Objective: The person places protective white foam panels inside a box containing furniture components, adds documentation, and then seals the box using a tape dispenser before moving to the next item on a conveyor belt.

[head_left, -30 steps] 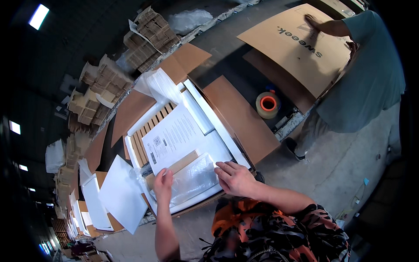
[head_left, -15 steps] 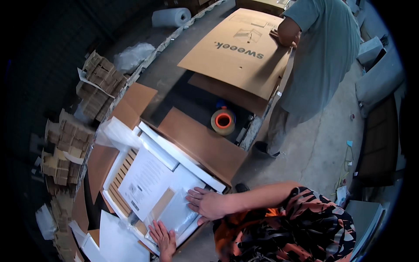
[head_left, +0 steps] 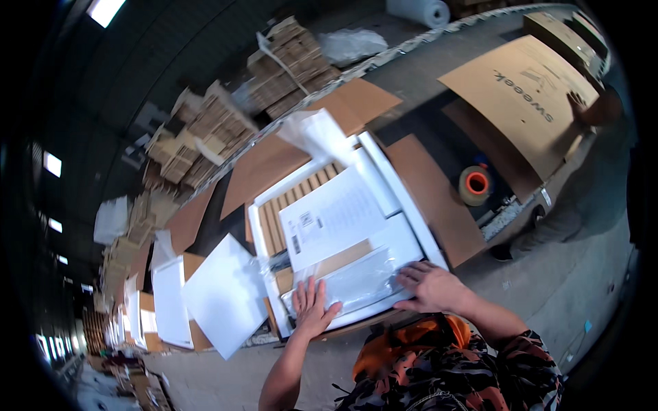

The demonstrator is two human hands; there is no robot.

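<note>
In front of me lies an open cardboard carton lined with white foam [head_left: 393, 183]. Wooden slats [head_left: 271, 226] show along its left side, beside a printed white sheet [head_left: 336, 216]. A clear plastic packet [head_left: 360, 279] lies flat across the near end of the carton. My left hand [head_left: 313, 312] rests on the packet's left end, fingers spread. At its right end my right hand [head_left: 432, 286] lies with fingers stretched over the packet and the foam edge. Neither hand grips anything.
A tape roll with an orange core [head_left: 476, 183] stands right of the carton, on the dark conveyor. Farther right, a person [head_left: 589, 178] touches a large closed carton [head_left: 524, 99]. White panels [head_left: 226, 294] lie to the left; stacked cardboard [head_left: 288, 65] stands beyond the conveyor.
My view has swung left, so the carton sits farther right. Both hands stay flat on the packet, with small shifts. The other person's hand remains on the far carton.
</note>
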